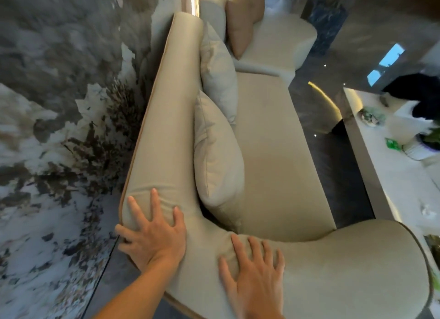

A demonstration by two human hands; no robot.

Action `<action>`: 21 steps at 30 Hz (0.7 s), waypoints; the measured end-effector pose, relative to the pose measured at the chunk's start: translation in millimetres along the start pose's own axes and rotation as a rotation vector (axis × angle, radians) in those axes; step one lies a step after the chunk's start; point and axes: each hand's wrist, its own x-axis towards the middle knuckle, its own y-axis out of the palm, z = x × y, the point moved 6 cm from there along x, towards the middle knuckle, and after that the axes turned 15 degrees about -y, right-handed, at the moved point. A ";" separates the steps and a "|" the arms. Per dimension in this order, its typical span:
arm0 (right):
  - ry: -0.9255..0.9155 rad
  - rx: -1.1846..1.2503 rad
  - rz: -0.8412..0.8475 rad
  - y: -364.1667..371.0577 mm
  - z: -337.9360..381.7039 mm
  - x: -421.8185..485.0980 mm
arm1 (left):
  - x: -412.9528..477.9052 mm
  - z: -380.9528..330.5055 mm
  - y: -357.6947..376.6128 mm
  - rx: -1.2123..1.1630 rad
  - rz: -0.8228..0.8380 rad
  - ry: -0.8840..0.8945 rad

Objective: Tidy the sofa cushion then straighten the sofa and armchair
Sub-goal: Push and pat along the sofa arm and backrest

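A beige sofa (273, 152) runs away from me along the marbled wall. Two beige cushions lean upright against its backrest: a near cushion (217, 161) and a far cushion (219, 73). My left hand (152, 235) lies flat with spread fingers on the near corner of the backrest, its fingertips over the outer edge. My right hand (254, 273) presses flat on the padded armrest (345, 271) beside it, denting the fabric. Neither hand holds anything. Beyond the sofa stands a beige armchair (281, 40) with a tan cushion (240, 23) on it.
A white low table (390, 175) stands to the right of the sofa, carrying small objects, a green packet (392, 143) and a potted plant. A dark glossy floor strip (333, 137) separates table and sofa. The marbled wall (59, 104) is close behind the backrest.
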 end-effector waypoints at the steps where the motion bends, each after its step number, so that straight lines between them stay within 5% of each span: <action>1: 0.010 0.010 -0.017 -0.3 3.6 8.0 | 7.5 -5.3 -0.8 0.004 -0.014 0.006; 21: 0.043 0.169 -0.215 21.0 119.3 141.4 | 177.5 -59.9 -19.8 0.033 -0.035 0.115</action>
